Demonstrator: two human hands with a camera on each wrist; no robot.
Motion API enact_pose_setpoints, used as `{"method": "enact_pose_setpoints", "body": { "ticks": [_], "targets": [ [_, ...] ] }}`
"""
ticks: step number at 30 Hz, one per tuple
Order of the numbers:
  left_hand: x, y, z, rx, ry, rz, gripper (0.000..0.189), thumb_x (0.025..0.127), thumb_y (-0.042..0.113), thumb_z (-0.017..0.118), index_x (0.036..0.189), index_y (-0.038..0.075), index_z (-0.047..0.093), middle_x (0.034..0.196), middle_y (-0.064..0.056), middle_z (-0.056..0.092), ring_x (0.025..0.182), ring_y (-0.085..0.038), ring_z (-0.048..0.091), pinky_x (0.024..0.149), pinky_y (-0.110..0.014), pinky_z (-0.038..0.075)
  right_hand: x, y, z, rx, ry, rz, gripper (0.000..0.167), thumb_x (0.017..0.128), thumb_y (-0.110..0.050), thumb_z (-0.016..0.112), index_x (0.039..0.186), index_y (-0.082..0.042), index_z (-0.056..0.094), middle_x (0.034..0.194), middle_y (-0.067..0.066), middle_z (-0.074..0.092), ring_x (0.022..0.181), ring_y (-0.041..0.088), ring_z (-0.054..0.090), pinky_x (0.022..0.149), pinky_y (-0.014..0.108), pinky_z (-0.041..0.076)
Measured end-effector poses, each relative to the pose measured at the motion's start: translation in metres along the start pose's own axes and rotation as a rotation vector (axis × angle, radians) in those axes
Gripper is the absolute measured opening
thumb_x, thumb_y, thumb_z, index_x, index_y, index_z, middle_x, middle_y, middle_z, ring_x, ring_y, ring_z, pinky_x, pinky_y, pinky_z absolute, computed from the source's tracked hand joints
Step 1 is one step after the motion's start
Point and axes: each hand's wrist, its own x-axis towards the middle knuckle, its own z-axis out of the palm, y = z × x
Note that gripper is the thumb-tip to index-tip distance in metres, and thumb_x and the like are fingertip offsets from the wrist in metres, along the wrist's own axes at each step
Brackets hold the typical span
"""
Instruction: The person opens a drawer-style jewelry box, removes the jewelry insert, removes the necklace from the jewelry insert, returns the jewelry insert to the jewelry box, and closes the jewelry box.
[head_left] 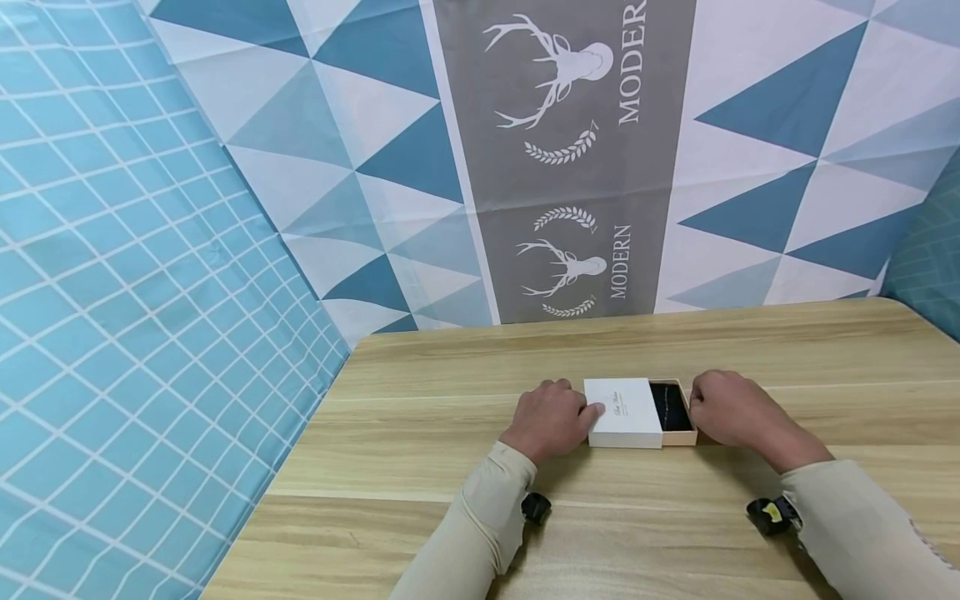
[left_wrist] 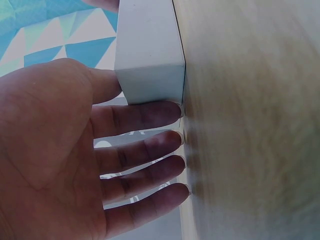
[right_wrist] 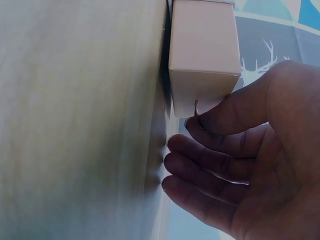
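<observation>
A white slide-out gift box sleeve [head_left: 618, 408] with small printed lettering lies on the wooden table. Its peach drawer [head_left: 679, 437] is partly out on the right side, showing a black lining and a thin silvery chain [head_left: 667, 404]. My left hand [head_left: 551, 419] holds the sleeve's left end: the thumb lies over the top, and the index finger [left_wrist: 145, 116] is against the end face. With thumb and index finger, my right hand [head_left: 738, 417] pinches a small ribbon pull tab [right_wrist: 196, 108] on the drawer's end. Its other fingers curl loosely near the table.
The wooden table [head_left: 360, 450] reaches back to a patterned cloth wall [head_left: 570, 183] with deer heads and triangles. At the left hangs a blue gridded cloth [head_left: 135, 317]. Each wrist wears a dark strapped device, such as the black one [head_left: 536, 507] on the left.
</observation>
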Motion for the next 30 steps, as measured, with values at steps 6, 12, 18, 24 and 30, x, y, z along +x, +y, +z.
{"method": "enact_pose_setpoints", "body": {
  "ticks": [6,12,18,24,30],
  "targets": [
    [-0.0008,0.0000,-0.0022,0.003,0.004,0.002,0.042,0.104,0.046,0.048,0.091,0.020,0.077,0.083,0.003,0.060,0.076,-0.015,0.055,0.060,-0.033,0.045,0.0002,0.0005,-0.0006,0.006,0.000,-0.001,0.027,0.085,0.000,0.046,0.061,-0.013,0.049,0.062,0.002,0.042,0.054,0.016,0.037,0.053,0.033,0.033],
    [-0.0023,-0.0006,-0.0011,-0.015,0.003,-0.003,0.041,0.104,0.046,0.049,0.090,0.020,0.077,0.083,0.004,0.059,0.075,-0.014,0.054,0.061,-0.034,0.045,-0.0009,0.0029,0.0008,0.014,-0.002,-0.009,0.027,0.085,0.000,0.046,0.062,-0.013,0.048,0.062,0.001,0.041,0.055,0.016,0.036,0.054,0.033,0.032],
    [-0.0023,0.0001,-0.0006,-0.022,0.008,-0.001,0.041,0.103,0.046,0.050,0.088,0.020,0.077,0.081,0.004,0.058,0.073,-0.014,0.053,0.060,-0.033,0.044,-0.0021,0.0030,0.0010,0.009,0.006,-0.002,0.027,0.085,0.001,0.047,0.062,-0.013,0.049,0.062,0.001,0.042,0.055,0.016,0.038,0.054,0.033,0.033],
    [-0.0014,0.0003,-0.0007,-0.017,0.016,0.007,0.041,0.104,0.045,0.050,0.086,0.019,0.076,0.078,0.004,0.056,0.071,-0.014,0.051,0.058,-0.032,0.043,-0.0023,0.0041,0.0009,0.009,0.016,-0.009,0.028,0.085,0.001,0.047,0.061,-0.013,0.048,0.061,0.002,0.041,0.054,0.016,0.036,0.054,0.033,0.033],
    [-0.0003,-0.0002,0.0002,-0.015,0.011,0.008,0.041,0.104,0.046,0.049,0.085,0.020,0.075,0.079,0.004,0.056,0.071,-0.014,0.052,0.058,-0.033,0.043,-0.0022,0.0040,-0.0004,0.006,0.013,-0.006,0.028,0.085,0.001,0.047,0.061,-0.013,0.048,0.061,0.002,0.041,0.054,0.016,0.036,0.053,0.033,0.033]
  ]
}}
